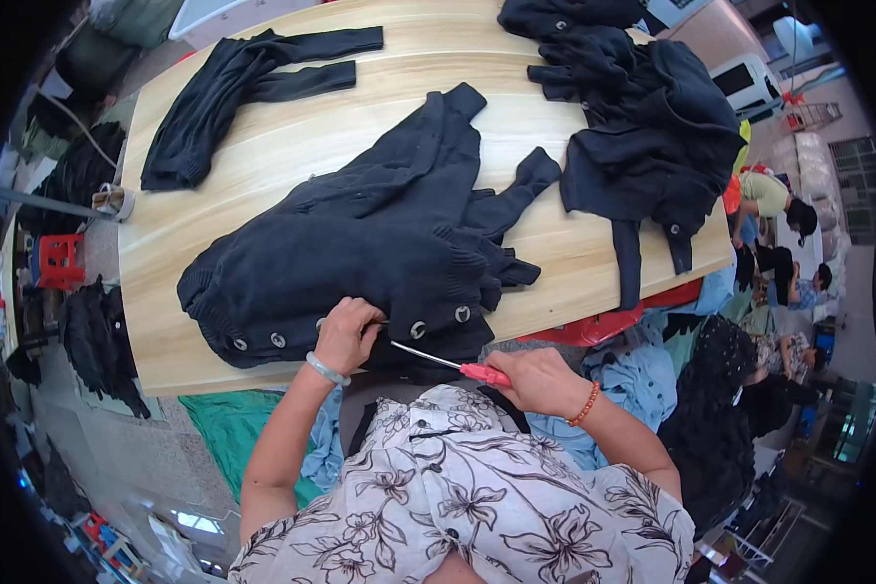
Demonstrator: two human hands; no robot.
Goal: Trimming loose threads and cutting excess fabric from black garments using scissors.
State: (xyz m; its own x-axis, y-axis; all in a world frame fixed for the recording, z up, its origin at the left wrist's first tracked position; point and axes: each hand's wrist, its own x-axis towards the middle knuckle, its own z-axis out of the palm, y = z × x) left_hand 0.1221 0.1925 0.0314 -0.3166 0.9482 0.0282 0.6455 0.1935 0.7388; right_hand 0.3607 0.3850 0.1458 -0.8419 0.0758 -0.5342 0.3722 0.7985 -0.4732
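Note:
A dark navy knitted cardigan (pixel 331 248) lies at the near side of the table, its row of round buttons (pixel 418 330) along the edge closest to me. My left hand (pixel 347 333) is closed, pinching that buttoned edge with thumb and fingers; it partly covers one button. In my right hand (pixel 538 378) I grip a screwdriver-like tool (pixel 479 374) with a red handle and a long thin metal shaft. The shaft points left, and its tip is by the cardigan's edge, just right of my left fingers. Whether the tip touches the knit I cannot tell.
More dark knitted garments lie on the wooden table (pixel 516 88): one folded (pixel 204 117) at the far left, a heap (pixel 652 127) at the right. Light blue cloth (pixel 608 389) and green cloth (pixel 229 428) are below the near edge. A red stool (pixel 60 261) stands left; people sit far right.

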